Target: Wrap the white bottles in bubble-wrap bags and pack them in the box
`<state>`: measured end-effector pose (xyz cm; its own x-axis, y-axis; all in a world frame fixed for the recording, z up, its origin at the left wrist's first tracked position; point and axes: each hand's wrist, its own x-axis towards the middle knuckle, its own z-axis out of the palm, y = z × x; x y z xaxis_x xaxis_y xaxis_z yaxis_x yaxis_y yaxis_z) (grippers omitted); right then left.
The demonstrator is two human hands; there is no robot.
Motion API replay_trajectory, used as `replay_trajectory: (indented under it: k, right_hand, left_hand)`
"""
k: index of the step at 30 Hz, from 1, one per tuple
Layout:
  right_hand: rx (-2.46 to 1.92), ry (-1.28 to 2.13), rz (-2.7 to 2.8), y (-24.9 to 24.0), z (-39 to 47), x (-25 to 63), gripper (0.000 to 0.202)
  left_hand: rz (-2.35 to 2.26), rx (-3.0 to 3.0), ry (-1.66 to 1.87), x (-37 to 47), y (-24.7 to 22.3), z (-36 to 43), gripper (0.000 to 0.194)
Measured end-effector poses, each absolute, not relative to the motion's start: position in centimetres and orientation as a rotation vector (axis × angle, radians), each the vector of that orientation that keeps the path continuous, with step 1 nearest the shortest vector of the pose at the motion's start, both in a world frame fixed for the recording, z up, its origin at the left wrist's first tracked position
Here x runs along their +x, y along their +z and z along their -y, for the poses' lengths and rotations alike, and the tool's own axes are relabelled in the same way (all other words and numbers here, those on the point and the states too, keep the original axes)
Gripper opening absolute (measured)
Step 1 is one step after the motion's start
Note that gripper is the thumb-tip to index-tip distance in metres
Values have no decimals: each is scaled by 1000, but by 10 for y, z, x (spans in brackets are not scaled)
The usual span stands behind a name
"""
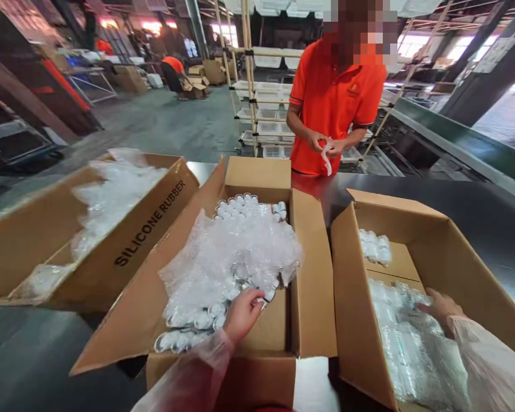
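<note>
toward six o'clock in the head view, the left hand (242, 313) reaches into the middle carton (315, 280), thumb and fingers drawn narrow at a small white piece (268, 297); whether they grip it, i cannot tell. at eight o'clock of that hand lie white cylinders (180, 341), and at twelve a heap of clear plastic wrap (240, 246). at four o'clock of the view, the right hand (443, 309), fingers loosely bent, touches wrapped packs (412, 349) inside the right carton (358, 320); its grip is hidden. at nine o'clock stands a carton marked "silicone rubber" (124, 280). at one o'clock, a co-worker (321, 109) in orange holds a white strip (327, 161) with both hands.
</note>
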<state>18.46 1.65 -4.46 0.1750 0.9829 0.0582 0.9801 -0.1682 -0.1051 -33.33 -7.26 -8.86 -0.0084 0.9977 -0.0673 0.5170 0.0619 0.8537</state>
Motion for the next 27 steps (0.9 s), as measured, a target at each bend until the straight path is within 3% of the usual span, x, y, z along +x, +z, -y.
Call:
replay_trajectory:
  k: [2,4,7,10,13,18,23,25,27]
  right_hand:
    - [-2242,40,1982,-12,-25,151,49]
    - [-1901,75,2092,25,-13,101,54]
    - [-1526,354,2193,64,38,16,43]
    - [-1302,853,2248,63,86,-57,27]
    - [-1170,1148,2046,30,94,-111,33]
    - [-1273,837,1934,-11,60,-171,64]
    - [-1474,724,2300,-16,58,-179,28]
    - [-1525,698,2262,-12,65,-176,40]
    - [-1485,675,2247,-2,71,-176,69]
  left_hand:
    - [-1686,1902,765,-331,-93,54,21]
    - [-1672,2073,709,-329,-91,38,18]
    - [-1628,2113,772,-334,-72,27,14]
    - [-1645,1884,1206,-349,-40,35,18]
    - [-1487,1432,1561,-363,-12,51,18]
    - [-1248,1165,1413,-366,-1,75,18]
    - [-1080,826,1579,-376,-5,85,19]
    - [-1053,712,1714,-381,-2,87,22]
    - [-1080,711,1734,-383,4,89,26]
